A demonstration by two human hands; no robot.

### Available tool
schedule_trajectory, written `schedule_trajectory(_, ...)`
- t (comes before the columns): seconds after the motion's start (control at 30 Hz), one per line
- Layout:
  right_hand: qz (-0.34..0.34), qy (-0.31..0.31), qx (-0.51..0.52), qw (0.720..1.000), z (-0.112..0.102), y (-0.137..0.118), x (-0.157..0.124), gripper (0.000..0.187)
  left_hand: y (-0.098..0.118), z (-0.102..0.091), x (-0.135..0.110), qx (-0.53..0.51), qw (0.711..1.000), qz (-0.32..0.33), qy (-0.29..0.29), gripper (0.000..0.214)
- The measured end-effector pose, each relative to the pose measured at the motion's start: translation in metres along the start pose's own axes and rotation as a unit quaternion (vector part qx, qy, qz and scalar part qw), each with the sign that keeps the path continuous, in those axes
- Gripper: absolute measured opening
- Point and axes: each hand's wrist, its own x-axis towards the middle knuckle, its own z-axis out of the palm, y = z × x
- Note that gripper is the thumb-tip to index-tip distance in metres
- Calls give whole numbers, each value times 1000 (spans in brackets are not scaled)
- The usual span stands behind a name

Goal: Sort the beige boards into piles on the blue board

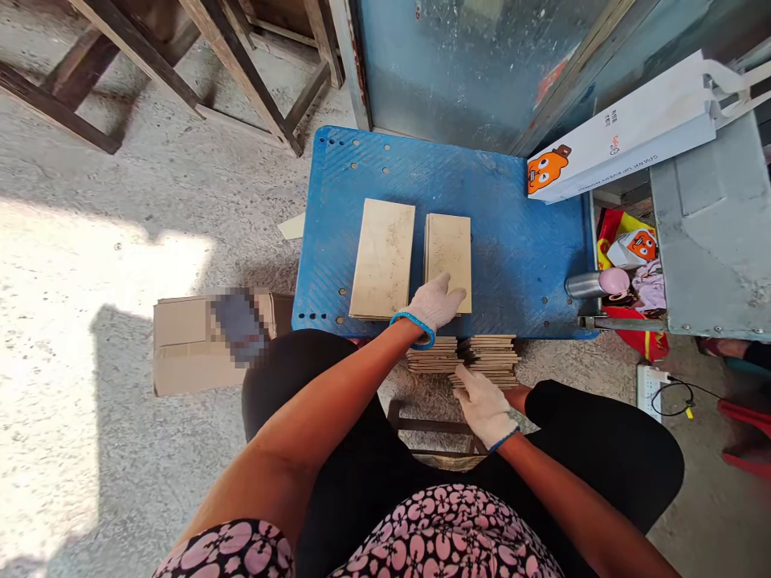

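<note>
Two board stacks [384, 257] side by side on a table [518, 257].
More stacks [491, 353] sit low before the table's near edge; a cardboard box [186, 345] lies on the floor to its left, a bag [626, 136] at its far right corner, a bottle [585, 285] across its right edge.

On the far right, a white bag [626, 136] with an orange cartoon figure lay across the corner of the blue surface [506, 193], and its right end was above a grey metal cabinet [711, 249]. Near it, a steel flask [583, 285] with a pink lid [614, 282] was lying on its side. To the right, a white power strip [649, 393] was on the floor [174, 466]. On the left there was a cardboard box [186, 357], and upon it a dark object [239, 325], too blurred to recognise. Brown wooden frames [241, 68] stood at the far left.
</note>
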Motion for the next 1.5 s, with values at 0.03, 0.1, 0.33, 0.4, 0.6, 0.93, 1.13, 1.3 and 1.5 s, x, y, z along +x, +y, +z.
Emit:
schedule_trajectory(0.03, -7, -1, -13, 1000, 2, -1, 1, 44, 1, 0, -2, 21, 1000, 8, -4, 65)
schedule_trajectory(0.1, -17, -3, -34, 999, 4, -3, 2, 48, 1, 0, -5, 50, 999, 20, -7, 64)
schedule_trajectory(0.33, -30, -4, -106, 994, 7, -10, 6, 49, 0, -2, -12, 97, 994, 39, -10, 57)
schedule_trajectory(0.4, -31, -3, -119, 992, 7, -11, 7, 49, 0, -3, -13, 104, 993, 45, -11, 55)
schedule_trajectory(0.6, -39, -6, -136, 990, 9, -13, 2, 48, 0, -2, -16, 125, 991, 46, -18, 53)
schedule_trajectory(0.93, -21, -32, -130, 991, 12, -6, 10, 20, -1, 3, -16, 151, 986, 50, -40, 49)
schedule_trajectory(1.13, -68, -57, -104, 991, 17, -3, 16, 23, -2, 3, -15, 159, 984, 45, -65, 49)
schedule_trajectory(1.3, -92, -71, -93, 989, 3, -8, 16, 22, -6, 2, -12, 119, 989, 49, -75, 47)
schedule_trajectory(1.5, -80, -27, 59, 995, -55, 16, 3, 23, -12, -4, -9, -8, 985, 60, -164, 31)
